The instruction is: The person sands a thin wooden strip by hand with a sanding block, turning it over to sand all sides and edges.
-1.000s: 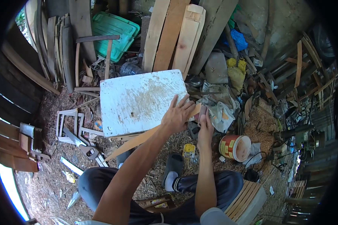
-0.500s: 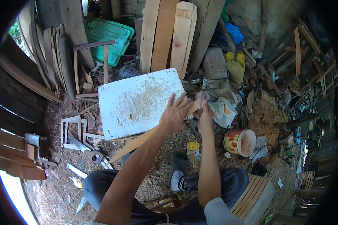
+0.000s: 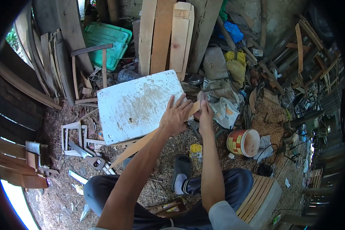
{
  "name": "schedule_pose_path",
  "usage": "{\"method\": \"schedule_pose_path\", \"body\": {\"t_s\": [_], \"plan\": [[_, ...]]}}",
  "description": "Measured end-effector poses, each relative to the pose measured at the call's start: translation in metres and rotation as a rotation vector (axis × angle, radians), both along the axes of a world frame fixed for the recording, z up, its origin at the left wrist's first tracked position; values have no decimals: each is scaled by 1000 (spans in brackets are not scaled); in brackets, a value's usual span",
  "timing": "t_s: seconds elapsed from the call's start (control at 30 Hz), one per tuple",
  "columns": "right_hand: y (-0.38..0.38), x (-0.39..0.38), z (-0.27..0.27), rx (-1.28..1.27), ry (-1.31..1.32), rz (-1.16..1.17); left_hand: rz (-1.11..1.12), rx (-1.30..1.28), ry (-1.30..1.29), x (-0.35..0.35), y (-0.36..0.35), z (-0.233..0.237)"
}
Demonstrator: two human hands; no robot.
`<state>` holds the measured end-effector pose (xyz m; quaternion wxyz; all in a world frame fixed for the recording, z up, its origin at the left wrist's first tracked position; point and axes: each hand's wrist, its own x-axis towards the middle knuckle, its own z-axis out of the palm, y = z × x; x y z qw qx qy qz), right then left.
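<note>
A long, thin wooden strip (image 3: 136, 147) runs slantwise from beside my left forearm, under my left hand, to my right hand, across the near right corner of a worn white board (image 3: 142, 105). My left hand (image 3: 176, 116) lies over the strip with fingers spread towards the board's right edge. At the strip's far end my right hand (image 3: 206, 117) is closed around a greyish piece whose top shows above the fingers. Its kind cannot be made out, and the grip partly hides the strip's end.
A handsaw (image 3: 94, 159) and a small white frame (image 3: 73, 134) lie left of the board. A bucket (image 3: 243, 143) stands at right, near sawdust (image 3: 270, 113). Planks (image 3: 165, 36) lean behind the board. Slats (image 3: 255, 195) rest beside my right knee.
The whole view has shifted slightly, with the surroundings a little further left. My right hand's grip looks sharper than before, and both hands stay at the strip.
</note>
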<state>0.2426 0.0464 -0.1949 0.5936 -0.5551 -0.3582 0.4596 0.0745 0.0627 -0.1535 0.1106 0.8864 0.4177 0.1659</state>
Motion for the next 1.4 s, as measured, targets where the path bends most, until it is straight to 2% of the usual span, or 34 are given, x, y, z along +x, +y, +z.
{"method": "schedule_pose_path", "body": {"t_s": [0.07,0.13,0.2,0.23,0.27,0.33,0.4,0.47,0.53,0.63,0.67,0.73,0.9,1.0,1.03,1.2,1.27,1.4], "plan": [[-30,-7,-4,43,-30,-5,-6,-17,-8,-2,2,-2],[-28,-14,12,70,-47,6,6,-25,26,-2,3,3],[-17,-19,33,-54,12,25,-6,2,10,-2,1,-1],[7,-3,1,88,-37,14,-8,-9,18,-2,1,1],[18,1,-9,83,-33,7,-14,-14,22,-2,1,-1],[28,2,-6,60,54,51,3,30,5,-1,0,-2],[-5,3,-2,-6,123,49,10,15,11,-1,0,-2],[-32,-7,5,22,-48,-11,-3,-9,29,-2,1,0],[-33,-12,20,-70,-53,-12,3,-7,33,-2,1,0],[8,-9,26,118,-22,42,-1,4,-6,-2,1,-3],[13,-7,24,110,-20,36,-7,-5,-5,-2,0,-4],[14,-8,43,23,-177,74,4,30,-4,-1,1,-6],[-32,-9,20,59,-156,20,0,12,23,-2,1,-1],[3,-10,31,111,-193,36,3,13,-22,-2,1,-5],[15,-3,29,-34,0,49,9,15,-6,-1,2,-5],[-21,-6,29,49,-82,65,7,20,23,-2,0,0],[-34,-16,39,-55,-23,-21,10,9,23,-2,3,1],[15,0,24,-39,24,28,-6,14,9,-2,1,-2]]}}
